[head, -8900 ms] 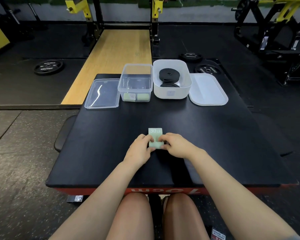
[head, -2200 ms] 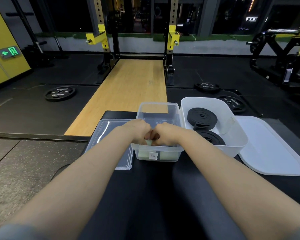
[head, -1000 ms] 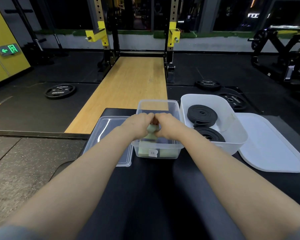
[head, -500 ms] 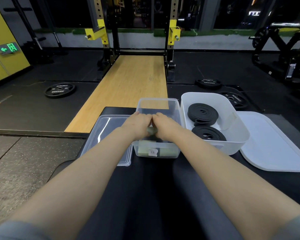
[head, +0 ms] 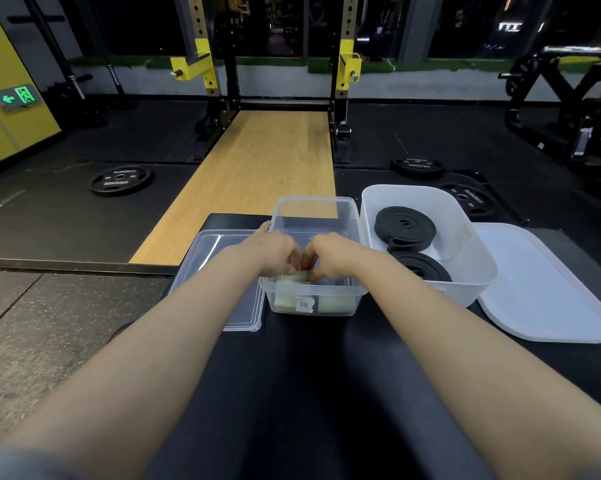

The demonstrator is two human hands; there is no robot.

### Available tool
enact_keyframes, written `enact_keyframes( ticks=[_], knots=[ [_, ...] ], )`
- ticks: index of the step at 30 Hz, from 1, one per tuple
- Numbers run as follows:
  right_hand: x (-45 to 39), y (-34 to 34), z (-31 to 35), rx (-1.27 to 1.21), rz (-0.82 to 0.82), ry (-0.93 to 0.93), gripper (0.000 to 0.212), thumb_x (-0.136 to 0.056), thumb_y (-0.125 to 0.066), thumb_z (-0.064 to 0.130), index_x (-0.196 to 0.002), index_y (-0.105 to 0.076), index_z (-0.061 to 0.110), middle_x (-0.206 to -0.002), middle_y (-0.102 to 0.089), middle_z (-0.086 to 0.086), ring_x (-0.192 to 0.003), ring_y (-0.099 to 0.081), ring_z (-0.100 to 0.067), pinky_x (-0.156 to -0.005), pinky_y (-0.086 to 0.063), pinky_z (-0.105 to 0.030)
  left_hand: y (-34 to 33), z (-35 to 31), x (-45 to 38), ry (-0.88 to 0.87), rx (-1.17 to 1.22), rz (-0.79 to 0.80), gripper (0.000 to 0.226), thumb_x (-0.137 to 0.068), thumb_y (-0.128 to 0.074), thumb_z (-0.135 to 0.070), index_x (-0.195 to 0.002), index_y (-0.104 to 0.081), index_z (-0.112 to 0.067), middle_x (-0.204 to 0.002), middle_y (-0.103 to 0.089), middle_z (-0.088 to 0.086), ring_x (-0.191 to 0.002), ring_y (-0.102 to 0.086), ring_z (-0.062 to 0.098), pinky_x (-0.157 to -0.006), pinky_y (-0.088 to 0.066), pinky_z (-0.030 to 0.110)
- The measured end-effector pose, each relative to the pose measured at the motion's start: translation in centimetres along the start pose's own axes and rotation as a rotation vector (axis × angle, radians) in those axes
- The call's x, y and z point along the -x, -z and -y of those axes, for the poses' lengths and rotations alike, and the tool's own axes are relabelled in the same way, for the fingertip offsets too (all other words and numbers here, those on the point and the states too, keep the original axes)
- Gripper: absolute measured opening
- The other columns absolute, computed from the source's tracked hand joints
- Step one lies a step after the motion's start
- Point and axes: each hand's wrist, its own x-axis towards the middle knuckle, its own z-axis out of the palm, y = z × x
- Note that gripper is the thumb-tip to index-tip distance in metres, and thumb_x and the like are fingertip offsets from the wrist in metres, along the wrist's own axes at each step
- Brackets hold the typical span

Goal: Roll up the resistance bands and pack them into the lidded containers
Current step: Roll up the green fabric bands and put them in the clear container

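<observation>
Both my hands reach into the clear plastic container (head: 312, 209) on the black padded table (head: 312, 375). My left hand (head: 276, 252) and my right hand (head: 330, 256) pinch a rolled pale green band (head: 296, 277) between their fingertips, just inside the container's near wall. Two more green rolls (head: 333, 304) lie at the bottom behind that wall, beside a small white label. To the right, the white container (head: 479, 289) holds two coiled black bands (head: 404, 225).
The clear lid (head: 216, 251) lies flat left of the clear container. The white lid (head: 541, 289) lies right of the white container. Beyond the table are a wooden lifting platform (head: 267, 174), a yellow-and-black rack and weight plates (head: 120, 180) on the dark floor.
Both hands have sunk lower into the clear container with the green roll, from above its rim to near the rolls at the bottom.
</observation>
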Motion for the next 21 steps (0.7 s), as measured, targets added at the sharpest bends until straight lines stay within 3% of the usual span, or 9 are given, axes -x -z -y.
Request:
enact_keyframes(
  ticks=[5,11,15,21],
  knots=[
    [0.2,0.3,-0.2,-0.028,-0.032,0.003,0.028,-0.086,-0.067,0.018,-0.113,-0.068,0.015,-0.113,-0.067,-0.001,-0.105,-0.058,-0.018,-0.087,-0.045,-0.026,-0.4,0.1,-0.1,0.01,0.038,-0.091,0.02,-0.094,-0.052,-0.022,-0.111,-0.064,-0.022,-0.111,-0.065,-0.003,-0.108,-0.054,0.016,-0.108,-0.016,0.031],
    [0.5,0.2,-0.3,0.011,-0.077,0.008,0.038,-0.088,-0.065,0.023,-0.124,-0.06,0.013,-0.123,-0.061,-0.003,-0.11,-0.055,-0.019,-0.088,-0.044,-0.027,-0.5,0.1,0.4,0.059,0.018,-0.165,0.03,-0.096,-0.05,-0.028,-0.126,-0.054,-0.024,-0.126,-0.054,0.0,-0.119,-0.049,0.018,-0.115,-0.007,0.037],
    [1.2,0.4,-0.4,0.081,-0.143,-0.04,0.059,-0.088,-0.063,0.035,-0.141,-0.042,0.018,-0.143,-0.044,-0.002,-0.128,-0.044,-0.021,-0.101,-0.042,-0.039,-0.2,0.3,1.6,0.061,0.063,-0.217,0.048,-0.095,-0.05,-0.034,-0.14,-0.039,-0.021,-0.146,-0.038,-0.001,-0.136,-0.032,0.015,-0.116,-0.005,0.037],
    [4.7,1.1,-0.5,0.085,-0.297,-0.058,0.069,-0.089,-0.061,0.037,-0.147,-0.028,0.017,-0.153,-0.031,0.001,-0.139,-0.027,-0.019,-0.109,-0.028,-0.032,0.4,1.1,4.7,0.092,0.126,-0.243,0.07,-0.095,-0.046,-0.044,-0.151,-0.011,-0.023,-0.158,-0.009,-0.003,-0.145,-0.009,0.014,-0.118,-0.007,0.036]
  ],
)
